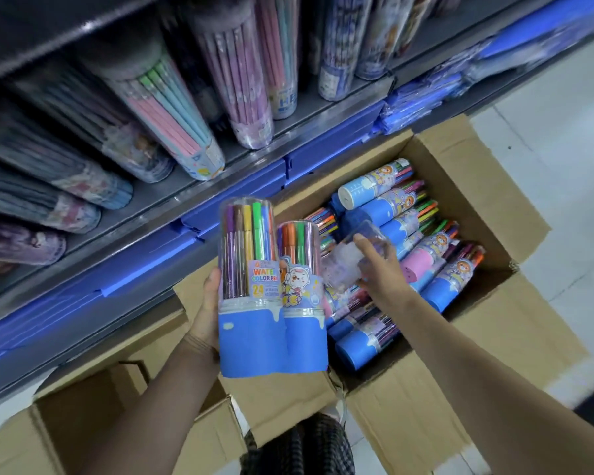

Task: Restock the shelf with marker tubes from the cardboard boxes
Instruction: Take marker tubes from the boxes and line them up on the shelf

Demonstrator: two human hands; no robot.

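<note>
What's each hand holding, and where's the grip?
Left hand: two marker tubes, gripped mid-body. Right hand: a blurred clear tube, gripped near one end.

Pencil tubes [172,111] crowd the shelf [336,108] to its front edge. Marker tubes [408,234] fill the open cardboard box [487,186] wall to wall.

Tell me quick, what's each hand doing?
Left hand: holds two marker tubes upright.
Right hand: grips a blurred clear tube over the box.
</note>
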